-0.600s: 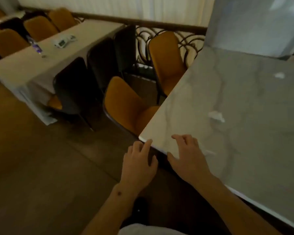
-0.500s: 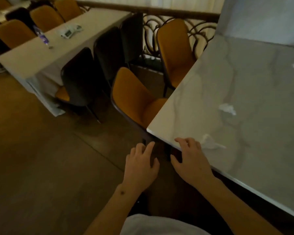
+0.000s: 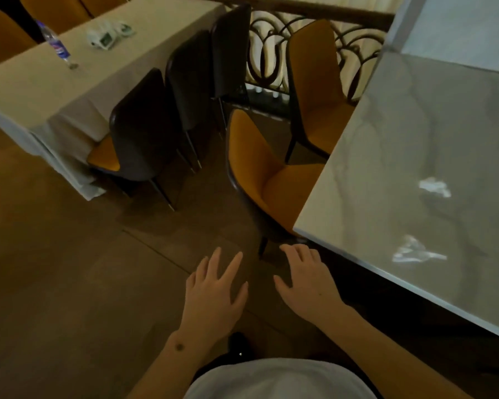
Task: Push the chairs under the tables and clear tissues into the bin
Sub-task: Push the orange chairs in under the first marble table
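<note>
Water bottle [image 3: 55,46], ornate railing [image 3: 271,53]

Head-height, forward and downward view

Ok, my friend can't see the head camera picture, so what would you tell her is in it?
Two empty hands, left hand and right hand, reach open over the floor beside a marble table. Two crumpled tissues lie on it, and an orange chair sits partly under its corner.

Two tables with chairs between them
Two crumpled white tissues [image 3: 434,188] lie on the marble-topped table [image 3: 415,133], right of the orange-seated chair [image 3: 267,174]; the cloth-covered table [image 3: 104,70] stands left.
</note>
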